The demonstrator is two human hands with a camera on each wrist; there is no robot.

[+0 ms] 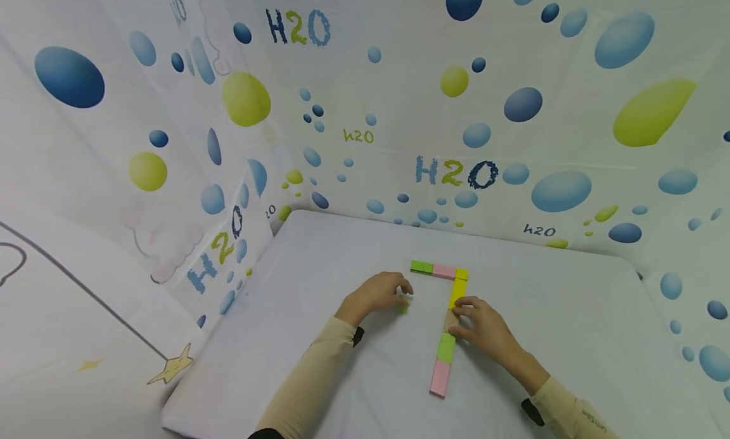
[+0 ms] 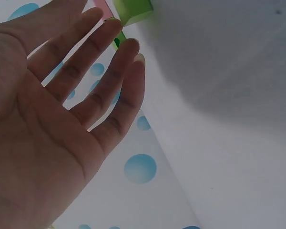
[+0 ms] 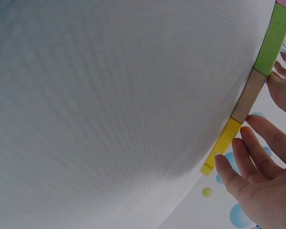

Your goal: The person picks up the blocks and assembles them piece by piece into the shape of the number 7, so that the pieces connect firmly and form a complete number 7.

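Observation:
Flat coloured blocks lie end to end on a white surface in a bent row. My right hand (image 1: 487, 328) is at the row's right side, its thumb and index fingertips at the two ends of a plain wood block (image 3: 249, 95). Beyond that block lies a yellow block (image 3: 224, 143); on the near side are a green block (image 1: 447, 348) and a pink block (image 1: 440, 379). My left hand (image 1: 377, 293), fingers spread and gently bent, hovers left of the row. A separate light green block (image 2: 132, 10) shows just past its fingertips; the left thumb is partly out of the left wrist view.
The row's far arm runs left from a small yellow piece (image 1: 461, 274) through a pink block (image 1: 443, 271) to green pieces (image 1: 422, 267). A white cloth (image 1: 342, 249) covers the table, and printed curtains (image 1: 399, 97) hang behind it and to the left.

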